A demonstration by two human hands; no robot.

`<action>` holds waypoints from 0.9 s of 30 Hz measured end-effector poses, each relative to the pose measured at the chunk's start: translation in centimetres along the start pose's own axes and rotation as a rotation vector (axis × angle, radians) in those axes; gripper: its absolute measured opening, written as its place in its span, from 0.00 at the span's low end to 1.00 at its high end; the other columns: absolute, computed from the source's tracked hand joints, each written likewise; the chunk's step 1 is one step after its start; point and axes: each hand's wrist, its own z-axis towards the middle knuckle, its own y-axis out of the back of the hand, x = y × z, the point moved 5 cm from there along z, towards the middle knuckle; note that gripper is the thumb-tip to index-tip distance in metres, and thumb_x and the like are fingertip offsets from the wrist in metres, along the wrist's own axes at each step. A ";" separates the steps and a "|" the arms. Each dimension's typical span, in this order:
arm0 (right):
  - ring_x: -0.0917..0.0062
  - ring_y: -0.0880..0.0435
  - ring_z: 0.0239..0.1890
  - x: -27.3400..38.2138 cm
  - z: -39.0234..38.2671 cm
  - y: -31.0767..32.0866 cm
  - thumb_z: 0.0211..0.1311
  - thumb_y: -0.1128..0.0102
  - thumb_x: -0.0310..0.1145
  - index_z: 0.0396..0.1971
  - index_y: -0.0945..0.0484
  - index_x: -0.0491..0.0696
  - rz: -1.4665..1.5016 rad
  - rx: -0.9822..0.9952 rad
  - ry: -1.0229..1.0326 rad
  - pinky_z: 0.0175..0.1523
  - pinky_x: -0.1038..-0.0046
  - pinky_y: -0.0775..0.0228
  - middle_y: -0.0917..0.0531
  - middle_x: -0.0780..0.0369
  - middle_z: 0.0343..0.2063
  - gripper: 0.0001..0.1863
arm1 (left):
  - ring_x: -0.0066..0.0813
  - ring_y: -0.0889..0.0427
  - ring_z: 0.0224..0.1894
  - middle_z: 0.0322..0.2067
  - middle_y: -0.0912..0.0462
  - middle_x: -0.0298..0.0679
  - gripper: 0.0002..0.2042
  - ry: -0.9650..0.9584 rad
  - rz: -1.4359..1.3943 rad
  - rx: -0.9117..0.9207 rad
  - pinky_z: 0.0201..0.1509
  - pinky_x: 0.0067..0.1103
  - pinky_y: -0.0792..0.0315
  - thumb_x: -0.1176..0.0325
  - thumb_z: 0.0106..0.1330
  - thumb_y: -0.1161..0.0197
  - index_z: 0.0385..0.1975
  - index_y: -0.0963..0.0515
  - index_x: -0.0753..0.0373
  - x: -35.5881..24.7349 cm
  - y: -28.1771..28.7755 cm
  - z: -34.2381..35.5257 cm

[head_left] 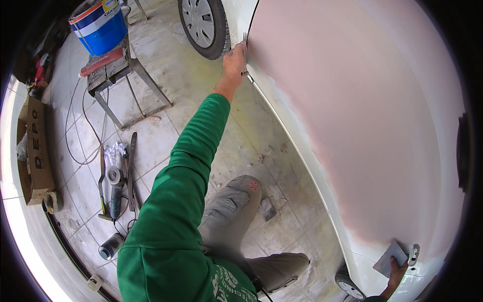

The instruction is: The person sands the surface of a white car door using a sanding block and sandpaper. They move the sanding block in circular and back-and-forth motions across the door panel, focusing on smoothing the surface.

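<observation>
The large car door panel [362, 116] fills the right side, white with a broad dull pinkish patch. At its lower front corner, close to the front wheel [204, 25], is my left hand [235, 61]. Its fingers look closed along a thin, pale edge; what they hold is too narrow to make out. At the bottom right, my right hand [398, 273] grips a thin grey rectangular sheet [390, 258], which lies against the panel beside the door handle [414, 254]. Whether the sheet is sandpaper or a spreader I cannot tell.
A metal stool [143, 80] bears a blue bucket [104, 35] and a red tube [102, 61]. An angle grinder [116, 189], a hammer [103, 201], a can [111, 246] and cords lie on the tiled floor. A cardboard box [38, 151] stands left. A grey pad [267, 209] lies near my knee.
</observation>
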 end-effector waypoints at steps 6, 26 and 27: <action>0.74 0.20 0.47 1.0 -0.7 -0.4 0.55 0.26 0.32 0.54 0.21 0.39 0.032 -0.074 0.064 0.60 0.70 0.31 0.16 0.62 0.44 0.26 | 0.27 0.20 0.43 0.38 0.20 0.37 0.24 -0.220 0.109 0.085 0.46 0.24 0.25 0.55 0.70 0.39 0.56 0.20 0.69 6.7 -1.8 -3.8; 0.76 0.21 0.48 -2.2 -0.1 1.1 0.56 0.25 0.37 0.52 0.20 0.40 0.131 -0.072 0.118 0.58 0.69 0.31 0.16 0.62 0.46 0.26 | 0.33 0.25 0.59 0.60 0.25 0.38 0.26 -0.180 0.202 0.347 0.57 0.29 0.28 0.54 0.69 0.38 0.64 0.25 0.59 13.0 0.0 -16.4; 0.75 0.21 0.48 -3.7 -0.8 1.3 0.57 0.25 0.38 0.52 0.20 0.40 0.147 -0.047 0.070 0.59 0.68 0.32 0.16 0.62 0.46 0.27 | 0.32 0.26 0.57 0.61 0.26 0.37 0.30 -0.072 0.222 0.248 0.49 0.30 0.27 0.47 0.69 0.41 0.66 0.27 0.56 10.4 0.4 -14.4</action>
